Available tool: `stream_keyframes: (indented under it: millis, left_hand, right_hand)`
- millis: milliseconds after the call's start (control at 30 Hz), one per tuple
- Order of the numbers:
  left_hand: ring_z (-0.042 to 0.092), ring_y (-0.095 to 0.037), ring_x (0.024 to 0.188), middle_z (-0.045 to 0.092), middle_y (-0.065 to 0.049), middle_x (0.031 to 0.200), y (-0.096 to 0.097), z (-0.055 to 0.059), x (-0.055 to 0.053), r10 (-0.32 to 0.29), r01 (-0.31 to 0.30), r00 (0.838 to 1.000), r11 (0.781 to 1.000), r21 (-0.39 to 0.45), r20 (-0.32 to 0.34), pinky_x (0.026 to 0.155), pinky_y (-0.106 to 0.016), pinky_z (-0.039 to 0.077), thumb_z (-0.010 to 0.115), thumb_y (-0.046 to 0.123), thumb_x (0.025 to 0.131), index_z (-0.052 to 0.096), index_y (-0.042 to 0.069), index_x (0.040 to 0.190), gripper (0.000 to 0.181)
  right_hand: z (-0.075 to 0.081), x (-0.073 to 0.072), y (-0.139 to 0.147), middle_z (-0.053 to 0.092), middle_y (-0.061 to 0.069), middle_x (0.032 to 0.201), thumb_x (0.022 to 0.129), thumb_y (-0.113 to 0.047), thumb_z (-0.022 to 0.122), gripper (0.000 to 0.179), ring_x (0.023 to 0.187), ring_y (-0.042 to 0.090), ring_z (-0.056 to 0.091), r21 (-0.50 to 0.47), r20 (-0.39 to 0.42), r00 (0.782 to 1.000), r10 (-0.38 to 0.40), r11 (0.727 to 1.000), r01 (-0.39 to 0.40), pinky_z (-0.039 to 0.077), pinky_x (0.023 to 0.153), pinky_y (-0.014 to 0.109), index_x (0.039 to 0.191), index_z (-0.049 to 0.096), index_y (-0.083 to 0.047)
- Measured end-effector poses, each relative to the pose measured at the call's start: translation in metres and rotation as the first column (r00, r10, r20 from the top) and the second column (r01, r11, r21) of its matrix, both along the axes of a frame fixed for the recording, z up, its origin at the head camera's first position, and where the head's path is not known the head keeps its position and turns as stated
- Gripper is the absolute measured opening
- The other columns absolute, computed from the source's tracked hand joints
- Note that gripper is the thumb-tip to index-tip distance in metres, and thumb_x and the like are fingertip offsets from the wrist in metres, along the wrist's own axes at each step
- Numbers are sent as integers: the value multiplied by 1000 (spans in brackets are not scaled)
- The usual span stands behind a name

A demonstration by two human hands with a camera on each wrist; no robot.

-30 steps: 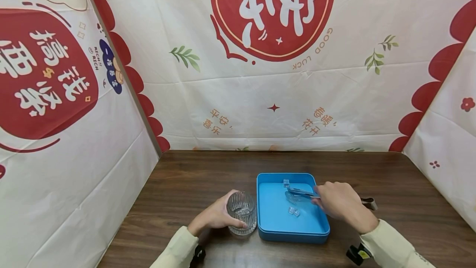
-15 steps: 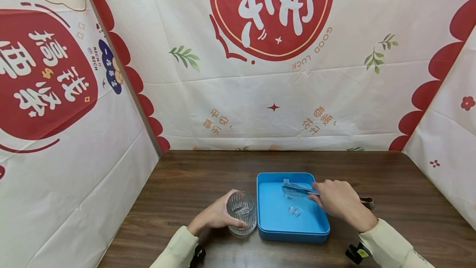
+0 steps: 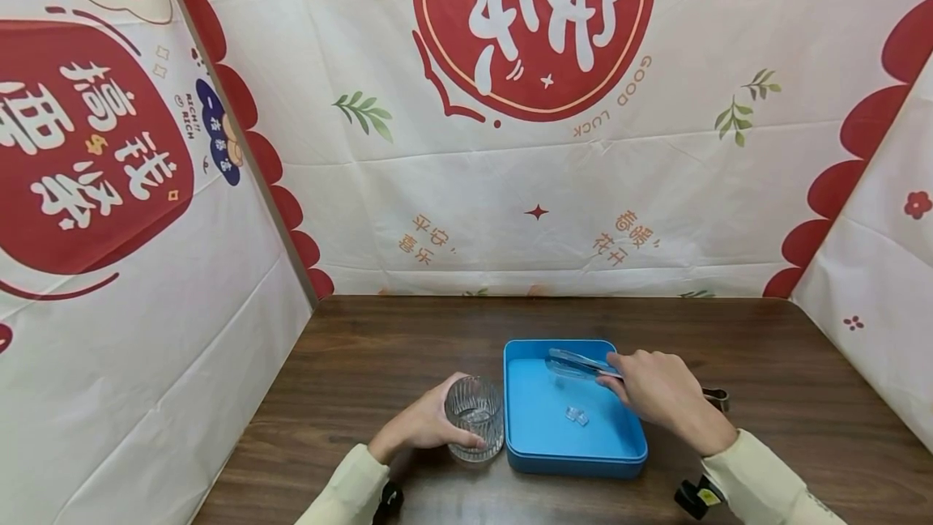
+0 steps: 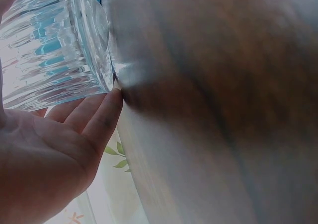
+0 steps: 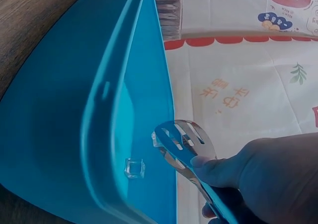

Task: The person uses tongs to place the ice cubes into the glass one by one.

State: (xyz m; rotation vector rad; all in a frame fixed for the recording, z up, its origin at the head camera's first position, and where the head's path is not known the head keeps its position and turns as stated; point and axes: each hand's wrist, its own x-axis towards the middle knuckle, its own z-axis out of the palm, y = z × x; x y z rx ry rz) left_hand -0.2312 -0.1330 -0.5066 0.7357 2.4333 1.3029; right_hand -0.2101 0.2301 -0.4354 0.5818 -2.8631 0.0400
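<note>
My left hand grips a ribbed clear drinking glass standing on the table beside the blue tray. In the left wrist view its fingers curve round the glass near the base. My right hand holds metal tongs over the back of the tray. Between the tong tips in the right wrist view sits a small clear cube. More clear cubes lie together on the tray floor, and one cube also shows in the right wrist view.
The square blue tray has raised walls and stands right of the glass. Under everything is a dark wood-grain table. Printed white cloth hangs behind and at both sides.
The tongs have moved back and left within the tray and now hold a cube. The cube near the tray's back no longer shows on its floor. The left hand and glass stay put.
</note>
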Motion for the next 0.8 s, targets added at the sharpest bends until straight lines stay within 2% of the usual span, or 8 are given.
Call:
stream_keyframes:
  millis: [100,200,667,800]
  left_hand:
    - [61,-16,102,62,2,115,0,1,1,2,-2,1000,1000,2,6,87,-32,49,91,35,69,47,26,132,77]
    - [61,-16,101,62,2,115,0,2,1,3,-3,1000,1000,4,11,87,-32,50,91,35,69,47,26,132,77]
    - [61,-16,101,62,3,113,0,1,1,7,-7,1000,1000,3,0,87,-32,49,91,34,69,48,26,131,76]
    - [61,-16,101,62,2,113,1,2,1,8,-8,1000,1000,8,-2,86,-32,49,91,34,68,49,25,130,76]
  right_hand:
    - [0,-1,-1,39,-4,54,89,-40,71,27,44,9,36,-9,-22,1000,10,1000,-11,28,40,24,82,60,-16]
    - [1,-1,-2,37,-5,54,89,-40,71,28,44,9,36,-13,-35,999,22,1000,-22,28,41,24,80,57,-17]
    - [5,0,-6,43,-5,55,90,-42,70,28,44,8,38,-21,-59,998,32,999,-33,29,40,24,91,65,-14]
    - [6,1,-7,42,-5,54,90,-41,69,28,44,8,37,-26,-63,997,35,999,-37,28,40,24,89,64,-14]
